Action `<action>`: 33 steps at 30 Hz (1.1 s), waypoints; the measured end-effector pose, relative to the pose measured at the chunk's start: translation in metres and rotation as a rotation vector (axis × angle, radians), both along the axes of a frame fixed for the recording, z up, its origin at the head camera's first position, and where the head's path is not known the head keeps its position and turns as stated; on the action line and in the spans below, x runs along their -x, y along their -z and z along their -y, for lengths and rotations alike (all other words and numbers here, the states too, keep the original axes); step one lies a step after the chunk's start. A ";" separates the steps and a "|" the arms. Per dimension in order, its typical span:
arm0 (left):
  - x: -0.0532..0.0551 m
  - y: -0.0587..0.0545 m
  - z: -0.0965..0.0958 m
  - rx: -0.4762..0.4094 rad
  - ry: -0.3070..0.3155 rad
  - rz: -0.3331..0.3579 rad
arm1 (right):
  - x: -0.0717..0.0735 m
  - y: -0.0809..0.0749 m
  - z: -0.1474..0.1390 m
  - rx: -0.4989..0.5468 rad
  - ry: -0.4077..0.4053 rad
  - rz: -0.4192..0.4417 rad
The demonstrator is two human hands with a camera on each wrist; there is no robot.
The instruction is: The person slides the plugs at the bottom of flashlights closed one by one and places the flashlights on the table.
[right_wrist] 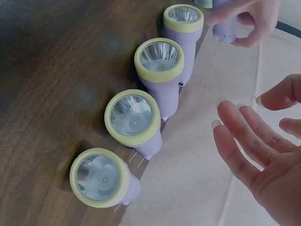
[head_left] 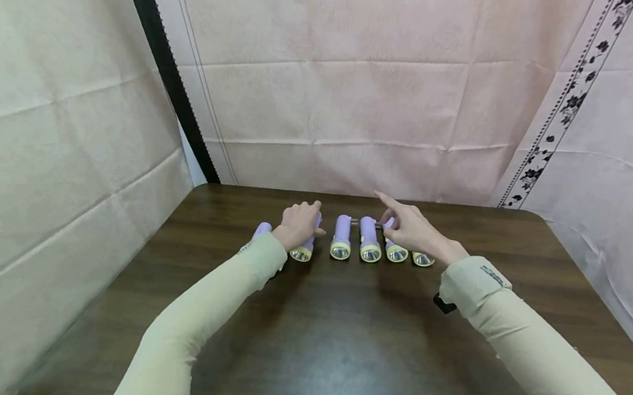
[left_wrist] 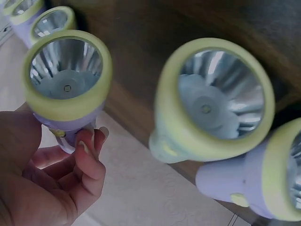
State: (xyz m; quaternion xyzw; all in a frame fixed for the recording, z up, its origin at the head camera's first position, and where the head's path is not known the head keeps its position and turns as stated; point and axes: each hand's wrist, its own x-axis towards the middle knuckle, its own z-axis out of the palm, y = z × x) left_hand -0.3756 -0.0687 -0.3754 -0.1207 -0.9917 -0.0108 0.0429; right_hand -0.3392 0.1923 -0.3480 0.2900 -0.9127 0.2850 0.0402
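My left hand [head_left: 298, 222] grips a lilac flashlight [left_wrist: 68, 113] with a pale yellow rim; thumb and fingertips hold its narrow body, and its lens faces the head camera. Beside it in the left wrist view are a pale green flashlight [left_wrist: 171, 136] and another lilac one [left_wrist: 221, 181]. My right hand [head_left: 416, 229] hovers over the right end of the row, fingers loosely extended and holding nothing. In the right wrist view, several lilac flashlights [right_wrist: 164, 96] lie in a row, apart from that hand [right_wrist: 263, 155]. Metal plug prongs [right_wrist: 137, 159] stick out from one of them.
The flashlights lie near the far edge of a dark brown wooden table [head_left: 337, 339]. Pale cloth [head_left: 360, 100] hangs behind it and at both sides, with a black strip [head_left: 163, 62] at left and a floral border [head_left: 565, 107] at right.
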 end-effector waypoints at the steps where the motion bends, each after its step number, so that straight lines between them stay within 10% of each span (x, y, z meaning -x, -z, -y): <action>1: 0.000 0.002 0.000 0.016 0.003 0.004 | 0.000 0.000 0.000 -0.002 0.004 0.004; 17: 0.002 0.029 0.003 0.154 0.013 -0.006 | -0.001 0.003 -0.006 0.018 0.019 0.019; 33: 0.004 0.030 0.002 0.169 0.004 -0.068 | -0.002 0.001 -0.012 -0.013 0.055 -0.001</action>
